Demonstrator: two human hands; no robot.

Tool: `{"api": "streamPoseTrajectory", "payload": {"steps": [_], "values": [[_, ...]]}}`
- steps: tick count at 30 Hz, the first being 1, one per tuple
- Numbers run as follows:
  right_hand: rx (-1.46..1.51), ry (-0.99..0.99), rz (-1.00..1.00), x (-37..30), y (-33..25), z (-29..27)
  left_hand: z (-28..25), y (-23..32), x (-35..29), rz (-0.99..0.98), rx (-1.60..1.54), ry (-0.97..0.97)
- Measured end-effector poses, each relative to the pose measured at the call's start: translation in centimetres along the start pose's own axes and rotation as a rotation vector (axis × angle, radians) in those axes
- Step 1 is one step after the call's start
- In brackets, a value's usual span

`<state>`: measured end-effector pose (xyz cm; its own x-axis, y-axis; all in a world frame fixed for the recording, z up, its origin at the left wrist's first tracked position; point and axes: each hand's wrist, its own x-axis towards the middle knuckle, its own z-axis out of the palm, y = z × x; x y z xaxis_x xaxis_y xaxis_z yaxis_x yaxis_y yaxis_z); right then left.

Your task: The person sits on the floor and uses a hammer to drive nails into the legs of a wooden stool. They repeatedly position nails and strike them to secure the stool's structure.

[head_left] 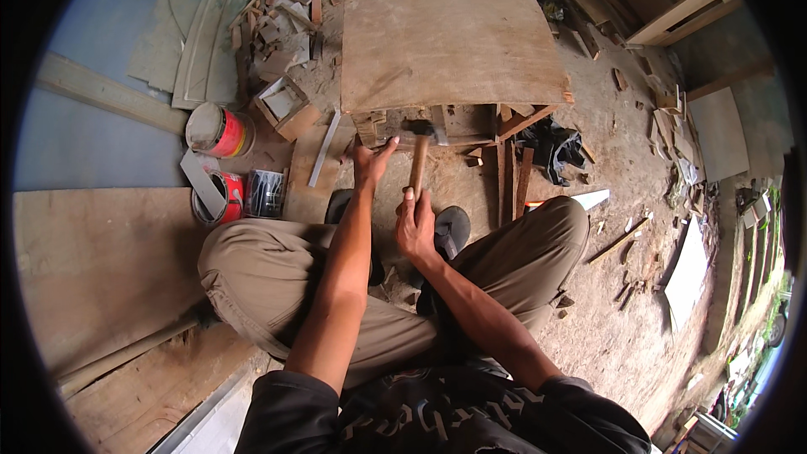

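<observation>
Hammer [419, 166] at the near, open side of a wooden box [454, 29], its head motion-blurred, its handle gripped in the closed right hand [415, 225]. Left hand [371, 165] beside the hammer, thumb extended; cannot tell whether its fingers hold anything. Farther out, paint cans [232, 133] stand to the left, and a black plastic bag [551, 150] lies by the box's near right corner

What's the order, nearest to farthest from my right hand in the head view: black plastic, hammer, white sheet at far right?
1. Hammer: gripped in your right hand.
2. Black plastic: ahead and right.
3. White sheet: far right.
</observation>
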<state>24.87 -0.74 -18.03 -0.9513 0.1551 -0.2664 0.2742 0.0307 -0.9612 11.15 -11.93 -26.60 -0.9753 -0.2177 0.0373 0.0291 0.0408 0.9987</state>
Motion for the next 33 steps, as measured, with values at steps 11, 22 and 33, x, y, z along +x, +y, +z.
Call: {"api": "streamPoseTrajectory", "payload": {"steps": [11,22,33], "values": [[-0.188,0.0,-0.025,-0.6,-0.6,-0.1,0.1,-0.3,0.2,0.112,-0.066,0.001],[-0.18,-0.005,0.052,0.1,0.4,0.2,-0.1,-0.3,0.3,0.125,-0.051,-0.008],[-0.3,-0.062,-0.038,0.0,0.7,0.1,-0.1,0.0,-0.1,-0.047,0.069,0.034]]}}
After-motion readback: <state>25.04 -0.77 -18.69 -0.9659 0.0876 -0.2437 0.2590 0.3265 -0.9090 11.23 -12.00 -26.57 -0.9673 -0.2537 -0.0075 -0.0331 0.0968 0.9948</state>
